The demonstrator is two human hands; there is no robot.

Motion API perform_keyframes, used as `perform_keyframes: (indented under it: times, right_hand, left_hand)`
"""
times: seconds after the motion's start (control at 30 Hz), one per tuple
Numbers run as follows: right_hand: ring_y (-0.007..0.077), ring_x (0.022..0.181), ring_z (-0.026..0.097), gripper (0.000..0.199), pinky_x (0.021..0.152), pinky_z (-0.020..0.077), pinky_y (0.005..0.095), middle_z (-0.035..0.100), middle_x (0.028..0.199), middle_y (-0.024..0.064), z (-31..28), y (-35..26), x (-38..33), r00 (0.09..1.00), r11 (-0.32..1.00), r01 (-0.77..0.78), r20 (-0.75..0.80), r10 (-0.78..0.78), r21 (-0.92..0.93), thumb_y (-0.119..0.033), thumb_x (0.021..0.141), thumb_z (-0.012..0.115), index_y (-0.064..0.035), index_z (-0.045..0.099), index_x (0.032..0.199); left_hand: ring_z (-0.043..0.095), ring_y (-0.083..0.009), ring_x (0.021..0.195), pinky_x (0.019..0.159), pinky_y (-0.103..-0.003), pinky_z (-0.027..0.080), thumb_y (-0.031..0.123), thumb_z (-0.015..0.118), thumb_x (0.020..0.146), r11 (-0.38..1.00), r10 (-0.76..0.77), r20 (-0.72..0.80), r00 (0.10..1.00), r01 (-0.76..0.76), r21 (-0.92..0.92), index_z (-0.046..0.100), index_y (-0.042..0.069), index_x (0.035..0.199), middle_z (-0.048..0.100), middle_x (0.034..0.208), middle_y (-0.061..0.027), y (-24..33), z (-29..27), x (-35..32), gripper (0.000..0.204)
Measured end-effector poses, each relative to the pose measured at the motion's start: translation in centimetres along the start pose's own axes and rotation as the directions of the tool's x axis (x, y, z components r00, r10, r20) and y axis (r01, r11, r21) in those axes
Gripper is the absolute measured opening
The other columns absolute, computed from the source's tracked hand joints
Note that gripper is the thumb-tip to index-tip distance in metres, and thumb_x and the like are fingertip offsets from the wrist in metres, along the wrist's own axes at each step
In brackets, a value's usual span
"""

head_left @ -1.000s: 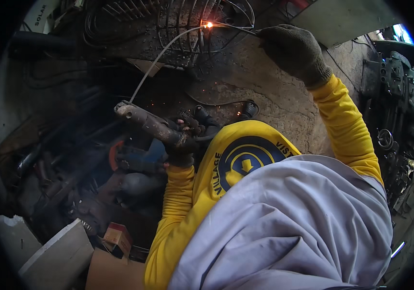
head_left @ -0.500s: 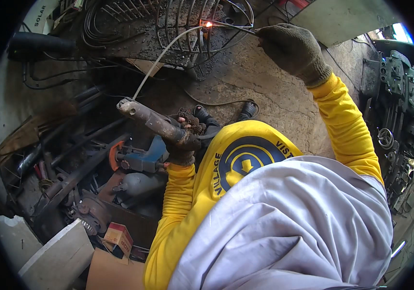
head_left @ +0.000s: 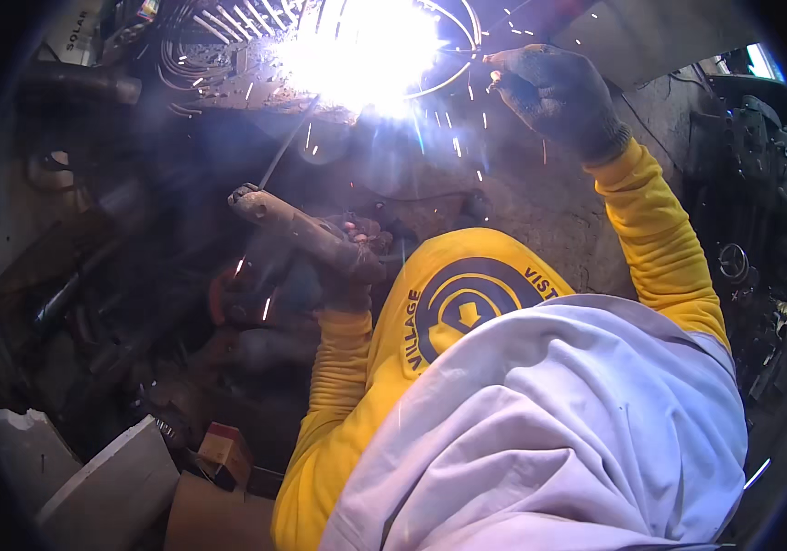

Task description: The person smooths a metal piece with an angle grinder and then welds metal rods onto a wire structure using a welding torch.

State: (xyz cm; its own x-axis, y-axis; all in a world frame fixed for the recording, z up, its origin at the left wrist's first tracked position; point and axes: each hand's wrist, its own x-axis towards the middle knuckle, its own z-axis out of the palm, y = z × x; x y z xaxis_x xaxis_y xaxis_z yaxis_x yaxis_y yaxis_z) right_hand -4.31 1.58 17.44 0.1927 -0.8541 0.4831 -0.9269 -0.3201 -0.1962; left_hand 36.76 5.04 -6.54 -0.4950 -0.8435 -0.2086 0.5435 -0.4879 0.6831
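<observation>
My gloved left hand [head_left: 349, 271] is closed round a worn welding electrode holder [head_left: 288, 220]. A thin electrode [head_left: 285, 147] is clamped in its jaw and slants up into a blinding white arc [head_left: 366, 50]. The arc burns on a frame of curved metal bars [head_left: 453, 84], most of it hidden by glare. To the right of the arc is my gloved right hand [head_left: 558, 96], its fingers pinched on the end of a thin metal rod. Glare swallows the rod's far end.
Sparks fly round the arc. A thick dark pipe [head_left: 90, 84] lies at the far left. Pale boards [head_left: 113, 487] and a small carton [head_left: 223, 452] are at the lower left. Dim machinery with a handwheel [head_left: 733, 264] stands on the right.
The small orange glow at the electrode's tip has become a large white arc with sparks and smoke, and the surroundings look darker. Both hands have stayed nearly in place.
</observation>
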Motion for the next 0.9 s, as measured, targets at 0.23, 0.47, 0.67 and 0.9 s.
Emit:
perform_keyframes:
  times: [0.23,0.47,0.67,0.9]
  right_hand:
    - [0.0239,0.086,0.069,0.027,0.076,0.0567,0.0338,0.070,0.100,0.0068,-0.3,0.2,-0.5,0.984,0.977,0.088,-0.138,-0.115,-0.193,-0.015,0.084,0.075,-0.0092,0.069,0.110]
    - [0.0234,0.087,0.069,0.026,0.075,0.0568,0.0337,0.070,0.100,0.0058,-0.3,-0.5,0.2,0.988,0.987,-0.149,0.055,0.146,0.054,-0.015,0.085,0.074,-0.0091,0.068,0.109]
    - [0.0194,0.084,0.069,0.025,0.074,0.0564,0.0299,0.071,0.097,0.0078,0.1,1.4,-0.2,0.996,0.928,-0.085,0.014,0.086,0.364,-0.005,0.082,0.070,-0.0029,0.069,0.106]
    - [0.0239,0.085,0.069,0.023,0.071,0.0567,0.0333,0.071,0.097,0.0068,0.3,1.6,0.1,0.989,0.989,-0.093,0.128,0.078,0.115,-0.010,0.082,0.071,-0.0084,0.069,0.106]
  left_hand:
    - [0.057,-0.0330,0.115,0.095,-0.046,0.050,0.042,0.045,0.102,0.781,-0.157,0.092,0.983,0.181,-0.598,0.050,0.011,0.132,0.055,0.127,-0.0142,1.7,1.3,-0.2,0.043]
    - [0.057,-0.0324,0.116,0.095,-0.045,0.049,0.042,0.045,0.102,0.713,-0.131,0.166,0.977,0.209,-0.669,0.051,0.010,0.131,0.056,0.127,-0.0141,3.5,2.6,0.5,0.043]
    - [0.057,-0.0319,0.116,0.096,-0.044,0.049,0.042,0.044,0.102,0.720,-0.111,0.192,0.975,0.212,-0.660,0.052,0.010,0.130,0.057,0.126,-0.0140,5.3,2.6,1.3,0.043]
    - [0.057,-0.0313,0.117,0.096,-0.043,0.049,0.042,0.044,0.103,0.646,-0.121,0.181,0.976,0.216,-0.732,0.053,0.009,0.129,0.057,0.126,-0.0139,4.1,1.9,1.4,0.044]
